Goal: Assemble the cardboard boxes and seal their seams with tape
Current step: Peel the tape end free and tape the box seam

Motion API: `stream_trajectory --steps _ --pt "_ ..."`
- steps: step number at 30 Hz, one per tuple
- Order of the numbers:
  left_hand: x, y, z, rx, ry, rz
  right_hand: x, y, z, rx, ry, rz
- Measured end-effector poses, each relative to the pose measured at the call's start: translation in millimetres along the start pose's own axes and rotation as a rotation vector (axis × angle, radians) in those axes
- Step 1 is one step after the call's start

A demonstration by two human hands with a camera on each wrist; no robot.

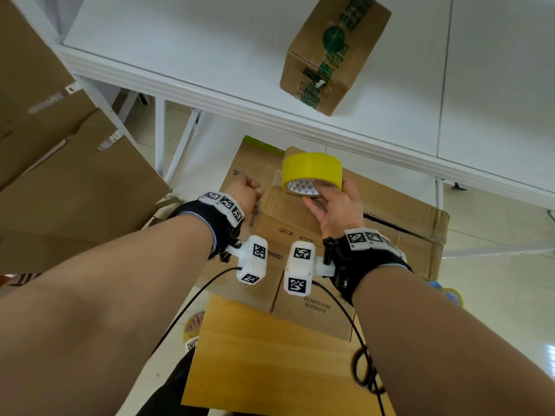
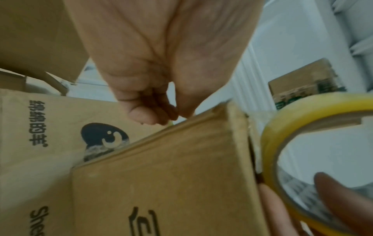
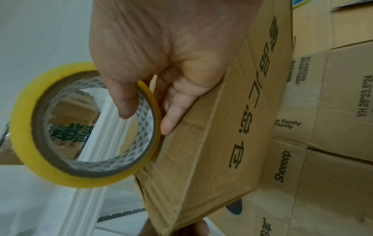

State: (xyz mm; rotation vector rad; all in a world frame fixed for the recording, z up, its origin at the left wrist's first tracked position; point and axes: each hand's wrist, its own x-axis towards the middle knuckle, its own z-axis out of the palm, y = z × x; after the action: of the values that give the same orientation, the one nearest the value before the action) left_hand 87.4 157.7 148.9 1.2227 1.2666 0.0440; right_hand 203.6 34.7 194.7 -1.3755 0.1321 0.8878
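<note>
A small brown cardboard box (image 1: 288,217) with black print sits between my hands, on a pile of flattened cartons. My right hand (image 1: 318,196) grips a yellow tape roll (image 1: 312,172) at the box's far right corner. In the right wrist view the thumb (image 3: 129,102) is hooked inside the roll's (image 3: 26,127) core, with the fingers outside against the box (image 3: 212,143). My left hand (image 1: 253,190) is curled at the box's far left edge. In the left wrist view its fingertips (image 2: 167,118) pinch a thin yellowish tape end at the box's (image 2: 161,175) top edge.
A sealed box with green print (image 1: 330,52) lies on the white table (image 1: 210,94) ahead. Large flattened cartons (image 1: 75,181) lean at the left, and more (image 1: 405,223) lie under the small box. A wooden board (image 1: 270,355) is near me. Other tape rolls (image 1: 450,295) lie on the floor.
</note>
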Motion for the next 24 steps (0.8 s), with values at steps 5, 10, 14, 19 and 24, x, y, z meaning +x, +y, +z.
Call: stream_trajectory --steps 5,10,14,19,24 --pt "-8.6 30.6 -18.8 -0.08 -0.298 0.27 -4.5 -2.6 2.1 0.001 -0.004 0.023" --pt "-21.8 61.9 -19.5 0.531 -0.537 0.405 -8.3 -4.6 3.5 -0.011 -0.003 0.025" --pt "-18.1 66.1 -13.3 0.677 -0.532 0.274 -9.1 -4.0 1.8 -0.008 0.004 0.021" --pt "-18.8 59.2 -15.2 0.576 -0.478 0.151 -10.3 -6.4 7.9 -0.038 0.016 -0.003" --pt "-19.4 55.0 -18.8 0.559 -0.48 0.1 -9.6 -20.0 8.1 -0.267 -0.048 -0.059"
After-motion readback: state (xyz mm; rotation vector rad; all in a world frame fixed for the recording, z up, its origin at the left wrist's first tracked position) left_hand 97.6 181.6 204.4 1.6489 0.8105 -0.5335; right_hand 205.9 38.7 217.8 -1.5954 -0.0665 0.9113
